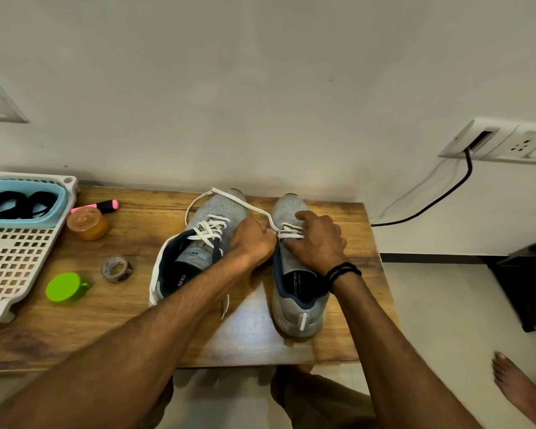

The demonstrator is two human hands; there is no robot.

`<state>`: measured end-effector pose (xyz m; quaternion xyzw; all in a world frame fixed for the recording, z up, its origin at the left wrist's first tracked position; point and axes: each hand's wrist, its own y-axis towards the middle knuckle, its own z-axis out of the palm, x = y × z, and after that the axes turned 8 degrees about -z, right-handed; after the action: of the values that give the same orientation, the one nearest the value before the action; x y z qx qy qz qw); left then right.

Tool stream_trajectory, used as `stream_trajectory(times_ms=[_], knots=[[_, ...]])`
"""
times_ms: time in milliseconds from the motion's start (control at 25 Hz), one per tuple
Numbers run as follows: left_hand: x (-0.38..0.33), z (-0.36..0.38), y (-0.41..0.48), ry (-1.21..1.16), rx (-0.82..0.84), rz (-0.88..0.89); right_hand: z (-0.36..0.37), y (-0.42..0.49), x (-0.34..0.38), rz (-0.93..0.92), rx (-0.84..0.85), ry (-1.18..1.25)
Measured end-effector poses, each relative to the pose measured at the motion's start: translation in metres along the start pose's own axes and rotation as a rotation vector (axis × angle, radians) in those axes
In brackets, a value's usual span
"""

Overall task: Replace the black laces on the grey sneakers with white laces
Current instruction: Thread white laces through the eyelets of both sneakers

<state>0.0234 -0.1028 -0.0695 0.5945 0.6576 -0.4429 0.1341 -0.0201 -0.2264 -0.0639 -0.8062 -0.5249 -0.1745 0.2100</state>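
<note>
The right sneaker stands on the wooden table, toe toward the wall and heel toward the person. The left sneaker lies just to its left, also toe to the wall, tilted a little so that its dark lining shows.

A white lace crosses the lower eyelets of the right sneaker. From there it runs up and left, over the toe of the left sneaker, and loops back down that shoe's far side. The left sneaker carries a second white lace threaded in crosses, with one loose end hanging on the table left of the right sneaker's heel.

The left hand is closed into a fist at the left edge of the right sneaker and pinches the white lace where it leaves the eyelets. The right hand lies on top of the right sneaker with its fingers bent over the laced part, holding the shoe; its thumb is hidden. A black band circles that wrist.

Far left of the right sneaker, a white basket holds a blue tray with the black laces coiled inside. Between the basket and the right sneaker lie a pink marker, an orange jar, a roll of tape and a green lid.
</note>
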Motion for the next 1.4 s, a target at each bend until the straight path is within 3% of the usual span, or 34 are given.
stream_trajectory(times_ms=[80,160,240,320,360,400,440,480,560,640,680,760,880,920,1000,1080,1160,1280,1400], knots=[[-0.003,0.002,-0.006,0.01,-0.102,-0.045,-0.003,-0.001,-0.002,0.129,0.005,-0.075],[-0.011,-0.001,-0.011,-0.142,-0.229,-0.084,-0.007,0.0,-0.005,0.27,-0.011,0.054],[-0.028,-0.024,-0.009,-0.518,-0.439,-0.12,-0.007,0.002,-0.009,0.366,-0.029,0.158],[-0.048,-0.064,-0.008,-1.057,-0.667,-0.084,-0.007,0.004,-0.012,0.403,-0.04,0.21],[-0.052,-0.081,-0.01,-1.151,-0.76,-0.061,-0.006,0.005,-0.012,0.41,-0.043,0.225],[-0.053,-0.093,-0.012,-1.071,-0.814,-0.057,-0.006,0.005,-0.012,0.414,-0.046,0.226],[-0.05,-0.096,-0.013,-0.823,-0.796,-0.06,-0.005,0.006,-0.012,0.414,-0.056,0.22],[-0.044,-0.091,-0.013,-0.478,-0.71,-0.014,-0.005,0.005,-0.012,0.41,-0.07,0.217],[-0.027,-0.062,-0.015,0.198,-0.367,0.147,-0.005,0.004,-0.01,0.387,-0.097,0.237],[-0.014,-0.028,-0.013,0.646,-0.109,0.248,-0.004,0.003,-0.012,0.375,-0.122,0.251],[-0.01,-0.015,-0.012,0.764,-0.082,0.287,-0.004,0.004,-0.012,0.374,-0.129,0.252],[-0.009,-0.007,-0.009,0.787,-0.101,0.319,-0.003,0.004,-0.012,0.369,-0.123,0.256],[-0.009,-0.01,-0.006,0.352,-0.154,0.334,-0.003,0.006,-0.015,0.367,-0.125,0.254],[-0.013,-0.016,-0.008,0.091,-0.243,0.315,-0.004,0.006,-0.015,0.377,-0.129,0.268],[-0.023,-0.035,-0.009,-0.406,-0.589,0.24,-0.006,0.006,-0.016,0.396,-0.134,0.296],[-0.026,-0.051,-0.007,-0.534,-0.816,0.114,-0.006,0.005,-0.015,0.392,-0.136,0.286],[-0.022,-0.051,-0.007,-0.256,-0.722,0.053,-0.005,0.003,-0.012,0.356,-0.135,0.266],[-0.011,-0.029,-0.015,0.375,-0.47,0.322,-0.005,0.001,-0.008,0.329,-0.139,0.269],[-0.013,-0.014,-0.016,0.646,-0.278,0.436,-0.005,0.0,-0.008,0.33,-0.141,0.235]])
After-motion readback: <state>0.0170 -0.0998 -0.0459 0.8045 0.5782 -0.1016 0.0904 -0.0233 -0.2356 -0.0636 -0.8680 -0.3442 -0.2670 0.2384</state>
